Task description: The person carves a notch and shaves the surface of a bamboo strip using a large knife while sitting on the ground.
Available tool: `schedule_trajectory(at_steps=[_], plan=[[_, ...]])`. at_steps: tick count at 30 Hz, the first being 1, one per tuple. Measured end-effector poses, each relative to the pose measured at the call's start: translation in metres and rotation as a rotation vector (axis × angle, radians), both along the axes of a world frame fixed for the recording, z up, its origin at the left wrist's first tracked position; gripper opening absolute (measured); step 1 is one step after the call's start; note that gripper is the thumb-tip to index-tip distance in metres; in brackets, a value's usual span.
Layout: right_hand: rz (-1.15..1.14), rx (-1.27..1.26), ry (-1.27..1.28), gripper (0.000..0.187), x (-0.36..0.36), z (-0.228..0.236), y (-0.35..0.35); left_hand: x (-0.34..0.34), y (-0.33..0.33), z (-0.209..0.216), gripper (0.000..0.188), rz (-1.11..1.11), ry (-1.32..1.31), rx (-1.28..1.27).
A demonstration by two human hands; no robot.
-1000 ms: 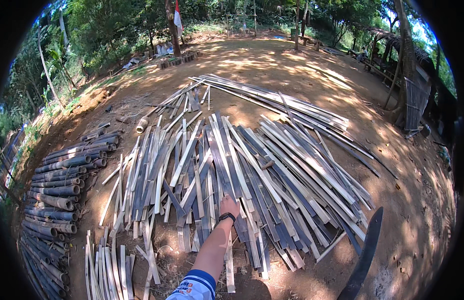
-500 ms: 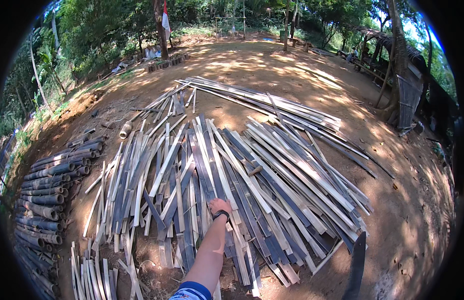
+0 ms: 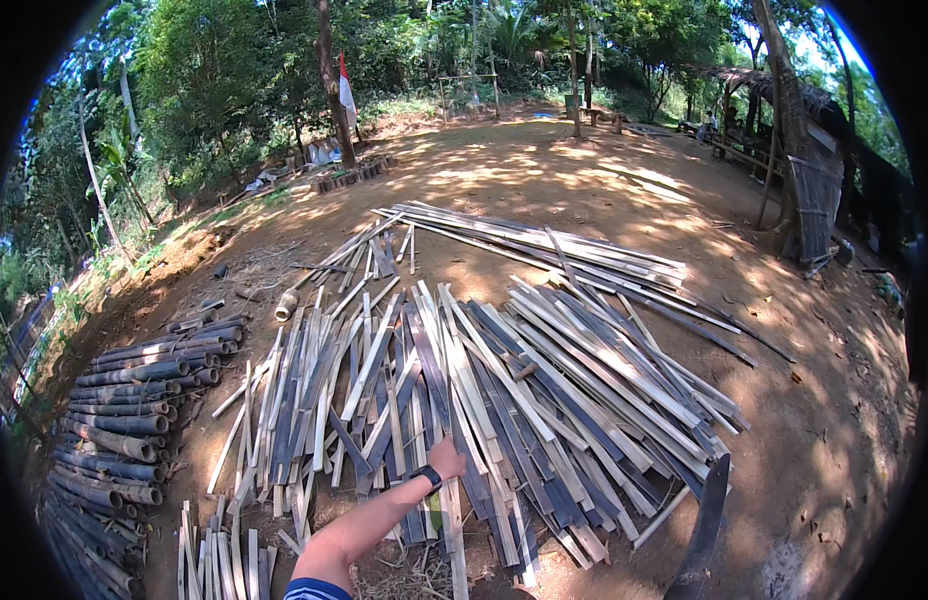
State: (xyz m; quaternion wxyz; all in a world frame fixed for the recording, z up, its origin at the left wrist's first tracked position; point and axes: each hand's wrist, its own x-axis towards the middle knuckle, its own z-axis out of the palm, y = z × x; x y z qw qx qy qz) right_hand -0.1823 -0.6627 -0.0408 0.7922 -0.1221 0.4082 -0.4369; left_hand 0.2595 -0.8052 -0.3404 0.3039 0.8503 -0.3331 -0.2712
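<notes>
Many split bamboo slats [image 3: 384, 375], pale on one face and dark on the other, lie fanned out in a wide heap on the ground. My left hand [image 3: 446, 459], with a dark band at its wrist, reaches into the near middle of the heap. Its fingers are closed round a slat [image 3: 457, 550] that runs toward me past the others; the fingertips are partly hidden. At the lower right a long dark machete blade [image 3: 706, 535] points up beside the heap's right end. Its handle and my right hand are out of the picture.
Uncut bamboo poles [image 3: 124, 424] are stacked at the left. Shorter slats [image 3: 224, 560] lie at the near left, longer slats [image 3: 584, 245] beyond the heap. A short bamboo piece [image 3: 287, 305] rests by its far left edge. Trees and a thatched shelter [image 3: 819, 110] stand farther off.
The view has tipped up, so the heap sits lower in it. My left forearm now slants in from farther left, and the hand has turned with its fingers closed round a slat.
</notes>
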Motion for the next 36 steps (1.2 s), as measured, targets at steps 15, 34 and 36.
schedule_trajectory(at_steps=[15, 34, 36], plan=[[0.157, -0.238, -0.129, 0.016, 0.027, -0.001, 0.044, -0.128, 0.417, 0.424, 0.021, -0.044, -1.14, -0.213], [0.278, -0.484, 0.169, 0.017, 0.073, -0.058, 0.018, -0.141, 0.421, 0.441, 0.033, 0.733, -0.125, -1.84], [0.306, -0.508, 0.189, 0.018, 0.067, -0.06, 0.013, -0.172, 0.453, 0.46, 0.033, 0.492, -0.138, -1.904]])
